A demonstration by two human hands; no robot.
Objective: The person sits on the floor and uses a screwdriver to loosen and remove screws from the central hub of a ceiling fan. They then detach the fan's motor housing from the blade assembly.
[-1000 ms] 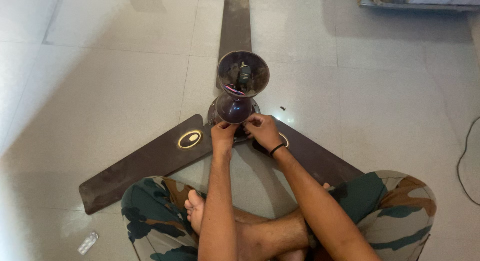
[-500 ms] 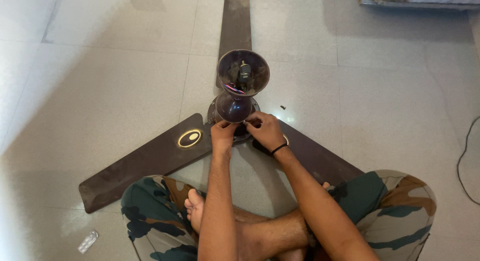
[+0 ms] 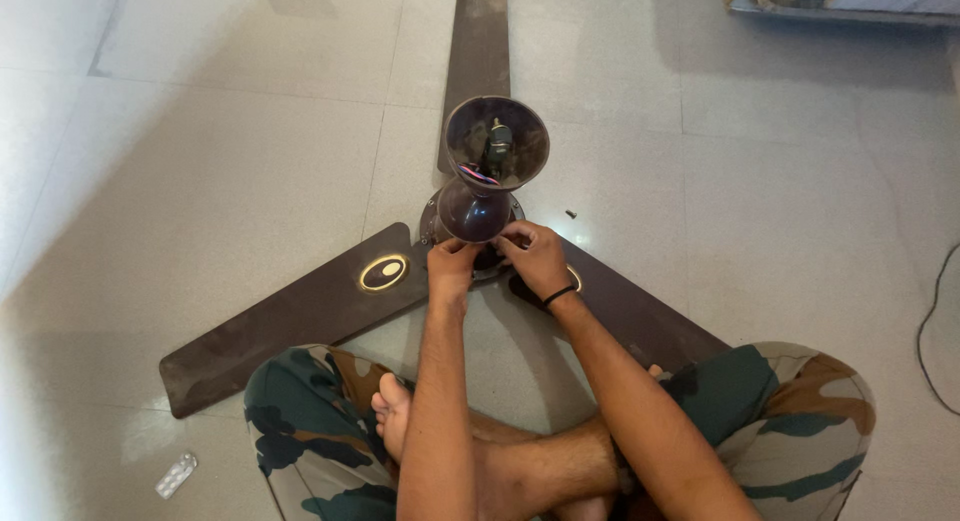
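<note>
A dark brown ceiling fan lies on the tiled floor in front of my crossed legs, its three blades (image 3: 290, 319) spread out. Its cup-shaped canopy (image 3: 497, 141) stands upright on the rod, open end up, with coloured wires inside. A second, rounded cover (image 3: 472, 211) sits below it over the motor hub. My left hand (image 3: 452, 264) and my right hand (image 3: 535, 258) both press their pinched fingertips against the lower edge of that rounded cover, on the near side of the hub. What the fingers pinch is hidden.
A small dark screw (image 3: 571, 214) lies on the floor right of the hub. A pill blister strip (image 3: 176, 475) lies at the lower left. A black cable (image 3: 935, 321) curves along the right edge. A metal frame (image 3: 830, 6) shows at the top right.
Both hands have stayed at the base of the rounded cover with only slight finger shifts. The view has drifted a little.
</note>
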